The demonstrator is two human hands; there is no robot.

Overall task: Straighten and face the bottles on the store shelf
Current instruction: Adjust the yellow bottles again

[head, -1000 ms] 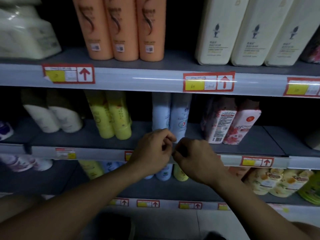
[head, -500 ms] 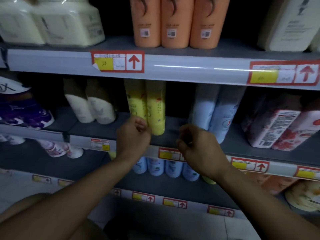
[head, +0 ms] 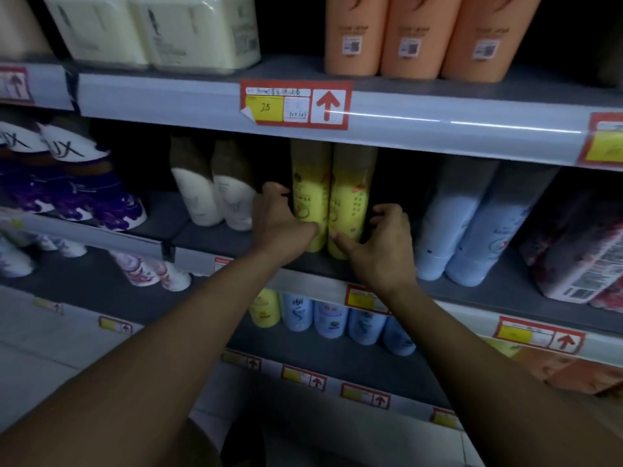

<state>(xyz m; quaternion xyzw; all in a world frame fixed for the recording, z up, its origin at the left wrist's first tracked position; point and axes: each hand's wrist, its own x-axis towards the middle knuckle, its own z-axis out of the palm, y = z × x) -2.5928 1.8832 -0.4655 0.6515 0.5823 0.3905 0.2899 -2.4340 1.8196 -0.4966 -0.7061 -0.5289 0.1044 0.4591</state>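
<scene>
Head view: we grip 2 tall yellow plastic bottles (head: 332, 200) mid-row on the grey middle shelf (head: 209, 235), left hand (head: 281, 224) wrapping one, right hand (head: 381, 244) the other; next, we likely square them and turn labels forward

The middle shelf (head: 209, 235) is dark grey with a pale front rail. On it stand, left to right, purple bottles (head: 84, 197), two white bottles (head: 215, 200), two yellow bottles (head: 332, 200) side by side, two pale blue bottles (head: 472, 230) and floral refill packs (head: 580, 257). The top shelf (head: 296, 70) carries cream packs (head: 151, 28) and three orange bottles (head: 414, 35). The lower shelf (head: 101, 281) holds yellow and blue bottles (head: 332, 320).
</scene>
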